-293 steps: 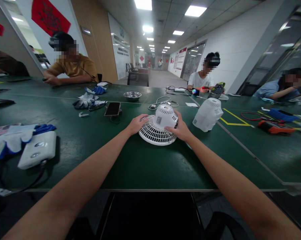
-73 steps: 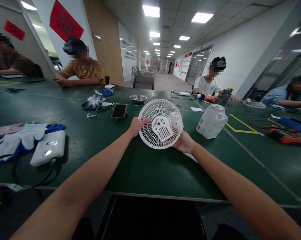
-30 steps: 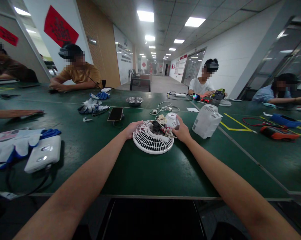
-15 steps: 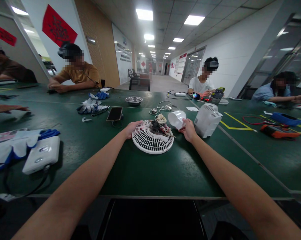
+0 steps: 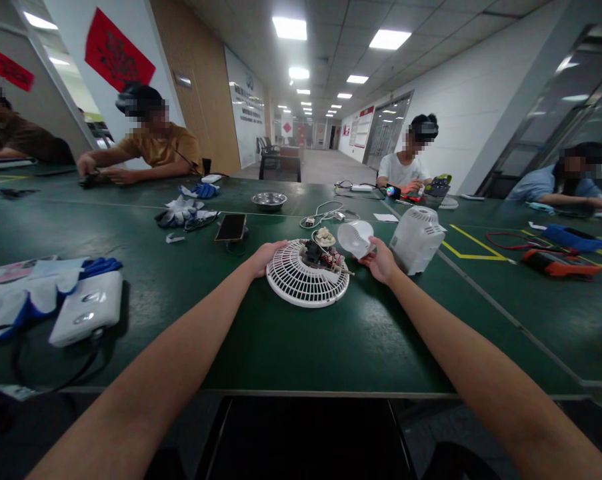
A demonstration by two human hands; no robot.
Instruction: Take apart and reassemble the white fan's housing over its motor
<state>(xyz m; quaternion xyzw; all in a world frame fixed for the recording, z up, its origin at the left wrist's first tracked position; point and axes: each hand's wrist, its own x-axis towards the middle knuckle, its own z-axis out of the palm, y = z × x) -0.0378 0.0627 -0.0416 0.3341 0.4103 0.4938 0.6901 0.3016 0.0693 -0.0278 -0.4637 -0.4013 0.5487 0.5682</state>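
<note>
Grille point(image 5: 291, 283) lies on the tabletop point(image 5: 301, 353), gripped by our left fingers point(image 5: 275, 247); right of it, our right fingers point(image 5: 377, 247) grasp the cover point(image 5: 353, 236). We seem to be uncovering wiring point(image 5: 337, 261); the next move needs care.

Fan grille point(image 5: 301, 285) is smooth plastic, low in sheen. Motor cover point(image 5: 355, 239) is plastic, glossy inside. Housing point(image 5: 418, 240) appears to be cloudy, whitish plastic. Bowl point(image 5: 269, 200) is shiny metal. Gloves point(image 5: 181, 213) are matt cloth. Tabletop point(image 5: 301, 353) is smooth, semi-gloss, with dull scuffs. Phone screen point(image 5: 231, 228) is dark and glossy. Wall panel point(image 5: 185, 127) resembles matt, fine-grooved wood.
</note>
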